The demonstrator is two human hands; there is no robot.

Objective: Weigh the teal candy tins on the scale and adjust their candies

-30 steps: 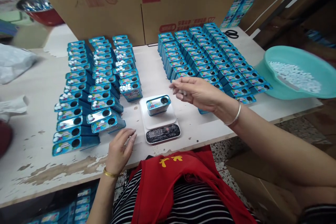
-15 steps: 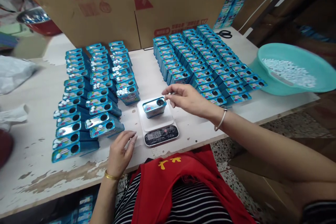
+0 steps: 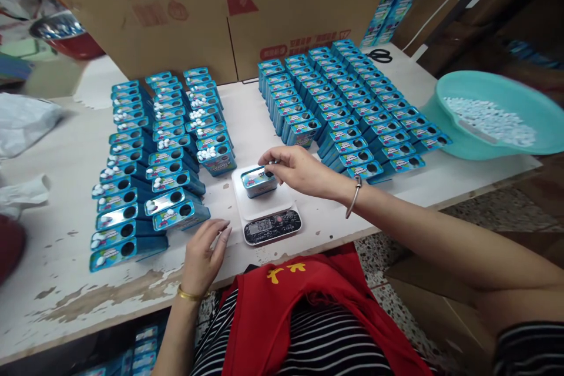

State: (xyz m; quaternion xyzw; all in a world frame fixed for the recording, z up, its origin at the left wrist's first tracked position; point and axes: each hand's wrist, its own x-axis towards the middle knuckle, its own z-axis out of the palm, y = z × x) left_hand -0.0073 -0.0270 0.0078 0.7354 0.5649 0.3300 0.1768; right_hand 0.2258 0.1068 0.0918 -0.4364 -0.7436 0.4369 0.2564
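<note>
One blue tin (image 3: 259,181) sits on the scale (image 3: 267,207); the right hand (image 3: 294,169) has come down from beside it, fingertips pinched at its opening. Left hand (image 3: 203,252) rests flat, fingers together, on the counter (image 3: 61,200).

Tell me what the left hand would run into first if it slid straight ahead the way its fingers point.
Probably the digital scale: the left hand lies flat on the table, fingers aimed forward and slightly right toward the scale's display end. Depth is unclear, so it might just pass its near-left corner.
</note>
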